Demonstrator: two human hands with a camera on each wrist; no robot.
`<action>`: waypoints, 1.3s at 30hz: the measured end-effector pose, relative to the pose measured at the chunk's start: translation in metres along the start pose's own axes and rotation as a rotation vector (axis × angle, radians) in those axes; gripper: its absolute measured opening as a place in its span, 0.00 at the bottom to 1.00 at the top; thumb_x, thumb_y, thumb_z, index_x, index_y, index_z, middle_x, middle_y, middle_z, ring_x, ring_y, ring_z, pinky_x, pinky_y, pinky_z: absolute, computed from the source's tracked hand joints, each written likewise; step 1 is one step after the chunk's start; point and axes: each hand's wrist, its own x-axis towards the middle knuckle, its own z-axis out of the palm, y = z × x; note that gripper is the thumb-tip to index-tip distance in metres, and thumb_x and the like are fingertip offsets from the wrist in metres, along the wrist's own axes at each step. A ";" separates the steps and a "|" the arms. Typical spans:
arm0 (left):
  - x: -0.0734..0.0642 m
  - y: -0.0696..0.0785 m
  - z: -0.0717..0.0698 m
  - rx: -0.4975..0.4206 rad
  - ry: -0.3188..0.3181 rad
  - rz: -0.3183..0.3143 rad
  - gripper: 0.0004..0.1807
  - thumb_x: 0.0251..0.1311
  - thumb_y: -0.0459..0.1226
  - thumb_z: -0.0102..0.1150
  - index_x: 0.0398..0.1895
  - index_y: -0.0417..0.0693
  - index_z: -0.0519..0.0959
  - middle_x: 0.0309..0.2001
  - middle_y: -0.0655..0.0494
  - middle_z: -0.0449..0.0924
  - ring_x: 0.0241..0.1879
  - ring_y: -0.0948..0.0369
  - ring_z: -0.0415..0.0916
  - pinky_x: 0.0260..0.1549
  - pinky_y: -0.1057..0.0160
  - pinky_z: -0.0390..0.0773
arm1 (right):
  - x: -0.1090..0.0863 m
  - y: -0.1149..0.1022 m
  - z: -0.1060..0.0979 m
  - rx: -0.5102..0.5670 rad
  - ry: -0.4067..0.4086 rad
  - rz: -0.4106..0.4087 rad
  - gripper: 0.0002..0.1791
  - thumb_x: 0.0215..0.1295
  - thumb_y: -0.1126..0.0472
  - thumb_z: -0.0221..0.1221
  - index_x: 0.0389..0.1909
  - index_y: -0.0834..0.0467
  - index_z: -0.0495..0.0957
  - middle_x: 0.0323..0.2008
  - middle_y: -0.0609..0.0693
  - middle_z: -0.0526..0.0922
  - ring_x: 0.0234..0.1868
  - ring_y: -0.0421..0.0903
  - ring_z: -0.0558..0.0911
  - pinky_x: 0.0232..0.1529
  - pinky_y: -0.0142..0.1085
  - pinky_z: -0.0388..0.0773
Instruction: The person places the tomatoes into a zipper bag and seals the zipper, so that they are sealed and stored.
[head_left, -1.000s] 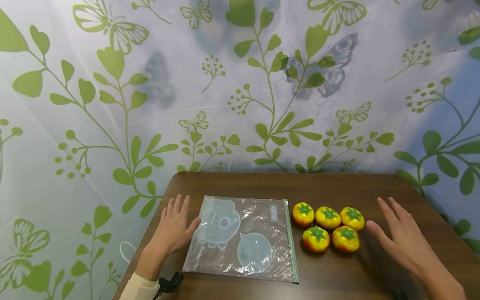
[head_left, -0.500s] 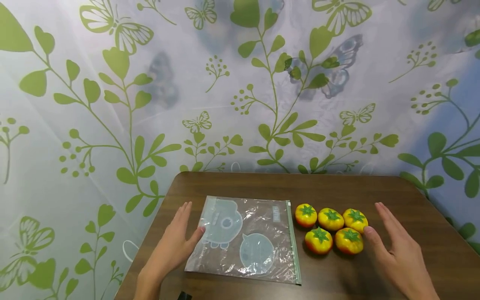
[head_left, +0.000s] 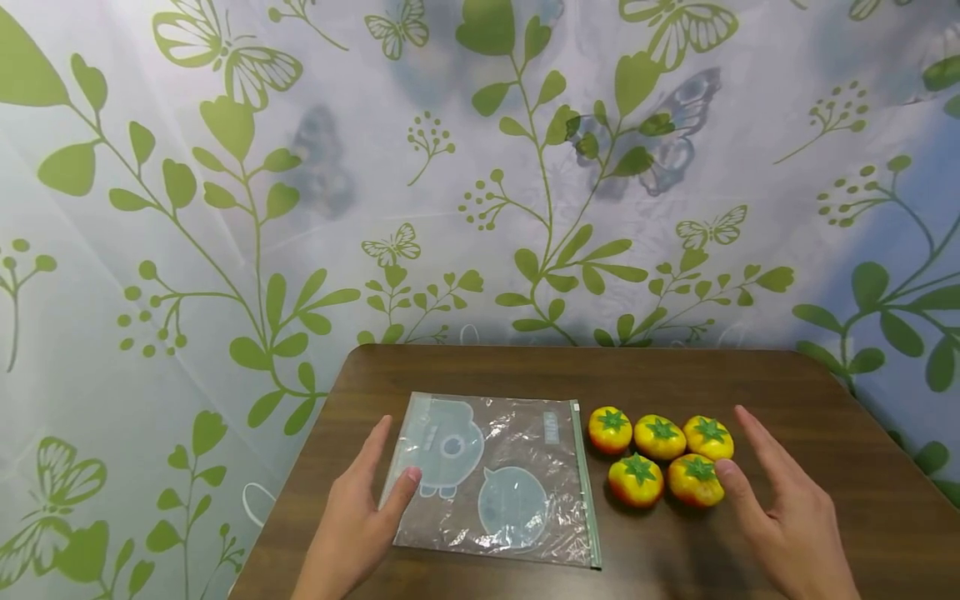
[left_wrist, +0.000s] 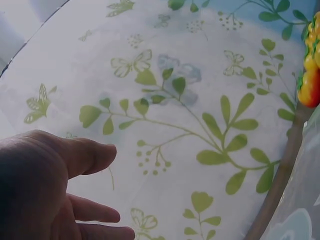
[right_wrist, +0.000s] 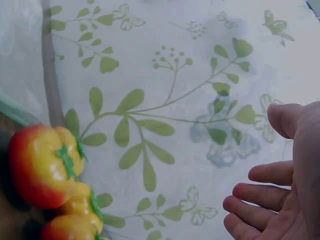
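My left hand (head_left: 360,508) is held over the left edge of a clear zip bag (head_left: 525,446) that lies flat, its fingers straight and thumb apart. The bag has pale blue cartoon figures and a green zip strip along its right side. My right hand (head_left: 791,512) hovers just right of several yellow-and-red tomato-shaped fruits (head_left: 637,479) with green star-shaped tops, its thumb tip overlapping the nearest one in the head view. The palms face inward, and neither hand holds anything. Both the left hand (left_wrist: 65,185) and the right hand (right_wrist: 285,185) show relaxed fingers in the wrist views.
A brown wooden table (head_left: 465,367) with rounded far corners carries the bag and the fruits, grouped in two rows right of the bag. Behind it hangs a pale curtain (head_left: 420,192) printed with green leaves and butterflies.
Both hands have turned from more palm-down to thumbs-up and moved inward: the left rightward over the bag's edge, the right leftward to the fruits. The bag and fruits stay in place.
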 end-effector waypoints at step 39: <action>0.029 0.022 0.031 0.187 -0.006 0.068 0.47 0.61 0.47 0.81 0.76 0.30 0.72 0.75 0.33 0.75 0.79 0.37 0.69 0.73 0.34 0.72 | 0.084 -0.052 0.047 -0.076 -0.503 -0.075 0.49 0.61 0.36 0.77 0.79 0.55 0.75 0.72 0.61 0.82 0.64 0.67 0.85 0.64 0.70 0.78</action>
